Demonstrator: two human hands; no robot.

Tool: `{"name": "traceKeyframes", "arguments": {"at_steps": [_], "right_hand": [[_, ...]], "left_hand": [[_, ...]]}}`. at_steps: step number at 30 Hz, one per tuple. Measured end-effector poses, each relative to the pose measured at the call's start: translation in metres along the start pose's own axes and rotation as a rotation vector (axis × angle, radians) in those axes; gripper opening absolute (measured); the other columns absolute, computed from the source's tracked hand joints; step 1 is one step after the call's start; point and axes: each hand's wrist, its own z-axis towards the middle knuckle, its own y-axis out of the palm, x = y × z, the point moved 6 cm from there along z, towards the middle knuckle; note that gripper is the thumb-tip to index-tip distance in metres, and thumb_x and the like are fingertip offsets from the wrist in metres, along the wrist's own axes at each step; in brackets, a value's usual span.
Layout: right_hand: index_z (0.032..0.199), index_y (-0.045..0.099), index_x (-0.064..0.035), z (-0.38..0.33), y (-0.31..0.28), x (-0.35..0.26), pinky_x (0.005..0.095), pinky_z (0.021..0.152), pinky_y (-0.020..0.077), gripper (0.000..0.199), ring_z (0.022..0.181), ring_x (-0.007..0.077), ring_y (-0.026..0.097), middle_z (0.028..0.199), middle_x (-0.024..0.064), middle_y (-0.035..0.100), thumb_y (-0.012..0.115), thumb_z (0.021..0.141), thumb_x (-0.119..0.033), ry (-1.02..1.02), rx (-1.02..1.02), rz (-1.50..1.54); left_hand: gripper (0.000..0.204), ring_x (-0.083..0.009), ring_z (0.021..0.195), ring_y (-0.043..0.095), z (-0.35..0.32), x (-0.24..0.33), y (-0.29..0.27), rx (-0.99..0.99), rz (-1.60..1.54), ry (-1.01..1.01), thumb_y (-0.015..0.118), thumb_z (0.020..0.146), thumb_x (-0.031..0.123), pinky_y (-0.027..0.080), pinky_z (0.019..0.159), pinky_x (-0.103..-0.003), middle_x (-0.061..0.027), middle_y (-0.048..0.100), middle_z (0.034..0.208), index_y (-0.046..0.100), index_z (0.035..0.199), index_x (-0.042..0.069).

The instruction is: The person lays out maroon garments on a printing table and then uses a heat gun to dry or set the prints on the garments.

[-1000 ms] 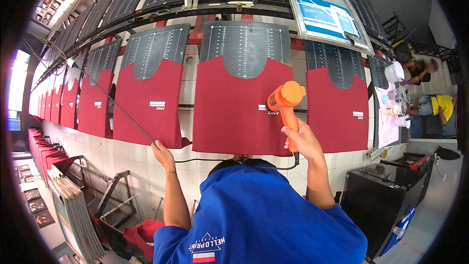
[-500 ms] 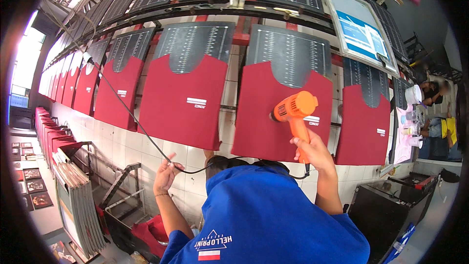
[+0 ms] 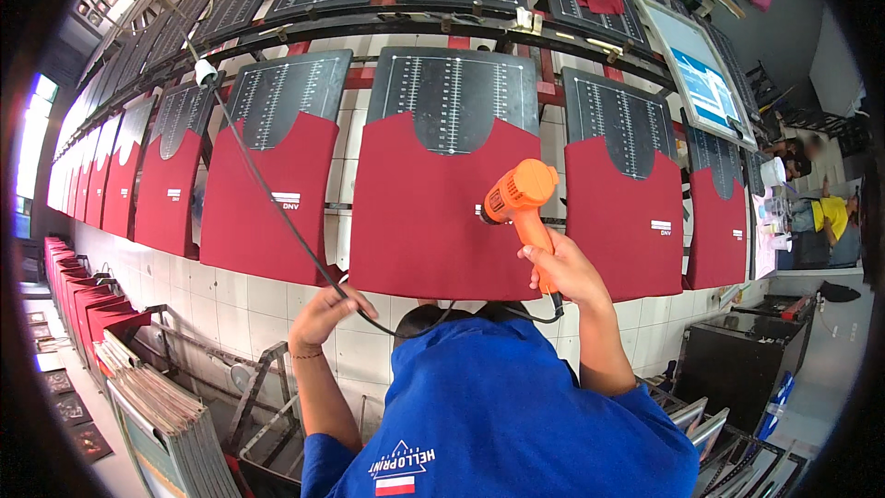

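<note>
Worker: a person in a blue shirt [image 3: 498, 406] stands at the lower edge, both forearms raised toward the row of boards.
Left hand: the left hand [image 3: 324, 312] now curls its fingers around the black cable [image 3: 277, 203]; half a second ago it hung open just under the cable, so the slack is now held off the shirts.
Right hand: the right hand [image 3: 564, 269] has its fingers wrapped tight on the grip of the orange heat gun [image 3: 521, 198], muzzle pointing left.
Heat gun position: it is now over the small white print on the middle red shirt [image 3: 433, 221]; a second ago it sat toward that shirt's right edge. By my reading, heat is now going onto the print.
Cable run: it climbs up-left from the left hand to a white plug [image 3: 205, 71] on the overhead rail.
Boards: dark ruled platens [image 3: 456, 97] carry red shirts, curving away to the left.
Far right: a framed screen [image 3: 705, 83], tilted; beyond it another person, partly hidden.
</note>
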Motion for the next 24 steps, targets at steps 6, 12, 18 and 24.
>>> {"name": "traceKeyframes", "arguments": {"at_steps": [6,12,18,24], "right_hand": [[0.118,0.050,0.0025,0.005,0.030,-0.009,0.0269,0.055,0.0519,0.033,0.058,0.0088,0.057,0.092,0.0044,0.057,0.057,0.094,-0.018,0.003,0.046,-0.050],[0.118,0.050,0.0026,0.012,0.040,-0.009,0.0270,0.056,0.0524,0.032,0.059,0.0086,0.057,0.095,0.0055,0.060,0.056,0.094,-0.017,-0.007,0.068,-0.054],[0.117,0.051,0.0016,0.017,0.037,-0.007,0.0262,0.056,0.0525,0.030,0.058,0.0073,0.056,0.094,0.0040,0.060,0.056,0.094,-0.016,-0.014,0.075,-0.066],[0.117,0.050,0.0019,0.021,0.037,-0.008,0.0264,0.057,0.0527,0.030,0.058,0.0072,0.056,0.090,0.0025,0.059,0.056,0.094,-0.015,-0.004,0.072,-0.077]], "left_hand": [[0.011,-0.0175,0.066,0.053,-0.029,-0.018,-0.116,0.656,-0.363,0.097,0.054,0.090,0.013,0.045,0.063,-0.033,-0.0043,0.053,0.071,0.053,0.090,0.002],[0.019,-0.0219,0.059,0.054,-0.040,-0.071,-0.178,1.258,0.884,-0.099,0.051,0.091,0.018,0.044,0.057,-0.039,-0.0094,0.053,0.065,0.050,0.084,0.001],[0.026,-0.0375,0.069,0.063,-0.019,-0.071,-0.157,1.498,1.221,-0.346,0.051,0.094,0.029,0.046,0.060,-0.049,-0.0133,0.065,0.073,0.053,0.087,0.004],[0.028,-0.0399,0.072,0.063,-0.019,-0.080,-0.156,1.544,1.253,-0.336,0.049,0.094,0.032,0.046,0.062,-0.051,-0.0153,0.066,0.078,0.053,0.090,0.005]]}}
